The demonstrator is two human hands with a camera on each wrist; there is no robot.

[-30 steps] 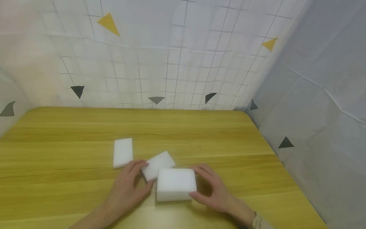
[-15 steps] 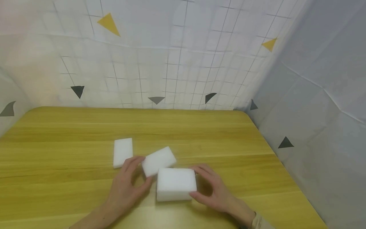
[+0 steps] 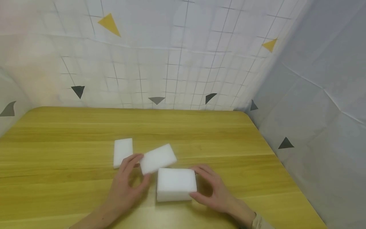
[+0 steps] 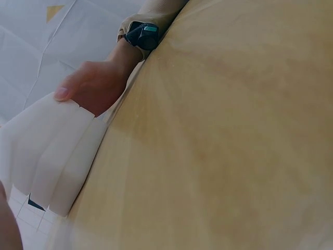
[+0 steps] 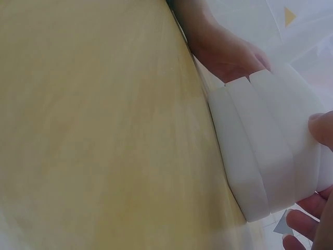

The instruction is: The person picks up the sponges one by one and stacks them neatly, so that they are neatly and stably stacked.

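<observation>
Two hands busy: keep left hand (image 3: pixel 125 186) pinching lifted sponge (image 3: pixel 158 158), steady stack (image 3: pixel 175 184) with right hand (image 3: pixel 213 190), lower squarely.

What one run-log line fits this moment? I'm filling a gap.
left hand: pinches tilted white sponge | right hand: grips sponge stack | third sponge: flat on wooden table

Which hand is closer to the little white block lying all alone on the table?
The left hand. Its fingertips reach up right beside the lone white block. The right hand is farther off, gripping the thick white stack on the other side.
</observation>
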